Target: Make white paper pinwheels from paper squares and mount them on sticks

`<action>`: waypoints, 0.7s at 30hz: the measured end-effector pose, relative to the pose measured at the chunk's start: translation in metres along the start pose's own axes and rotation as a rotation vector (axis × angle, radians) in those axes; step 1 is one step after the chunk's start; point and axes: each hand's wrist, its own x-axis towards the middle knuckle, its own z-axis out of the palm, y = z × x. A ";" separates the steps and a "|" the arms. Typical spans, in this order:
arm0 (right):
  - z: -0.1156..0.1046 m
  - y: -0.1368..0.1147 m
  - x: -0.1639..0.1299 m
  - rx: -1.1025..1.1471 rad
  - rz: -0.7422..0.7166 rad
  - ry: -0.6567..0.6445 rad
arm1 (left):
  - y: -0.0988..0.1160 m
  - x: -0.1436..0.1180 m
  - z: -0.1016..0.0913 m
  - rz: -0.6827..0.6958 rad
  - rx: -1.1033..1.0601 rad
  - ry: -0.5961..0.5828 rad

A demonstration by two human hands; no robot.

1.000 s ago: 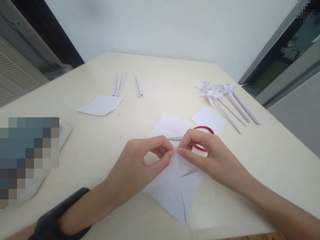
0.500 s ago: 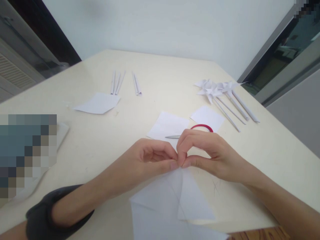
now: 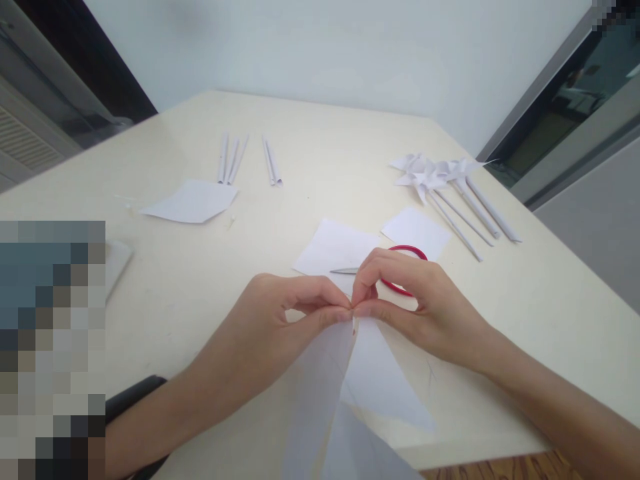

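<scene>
Above table (image 3: 200, 280), both hands' fingers (image 3: 345, 312) apparently pinching paper (image 3: 350, 380).

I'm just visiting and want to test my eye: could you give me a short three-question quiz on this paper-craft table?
1. True or false: both hands pinch the same white paper sheet.
2. What lies behind the right hand? A) red-handled scissors B) a glue stick C) a ruler
3. How many finished paper pinwheels lie at far right, roughly?

Key: 1 true, the left hand meets the right at one point. 2 A. 3 about three or four; heads overlap.
</scene>
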 end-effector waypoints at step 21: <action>-0.023 0.006 -0.003 0.202 0.411 -0.311 | -0.013 0.007 -0.006 -0.151 -0.214 0.294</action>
